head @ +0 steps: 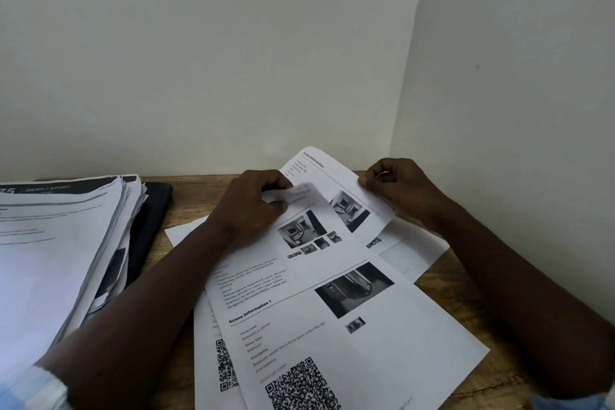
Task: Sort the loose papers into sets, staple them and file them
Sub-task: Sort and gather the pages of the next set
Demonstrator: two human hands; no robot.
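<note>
Both hands' fingers (pixel 278 181) pinch lifted sheet (pixel 336 190).

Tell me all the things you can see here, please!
Stack: one tall pile, white with dark print, left on the desk.
Folder: one, black, under the stack.
Sheets: several, white with photos and QR codes, fanned out mid-desk.
Lifted sheet: one, white, pinched by both hands above the others.
Desk: one, brown wood, beneath everything.
Walls: two, pale, meeting in a corner behind.
Left hand: one, gripping the lifted sheet's left edge.
Right hand: one, gripping its right edge.
</note>
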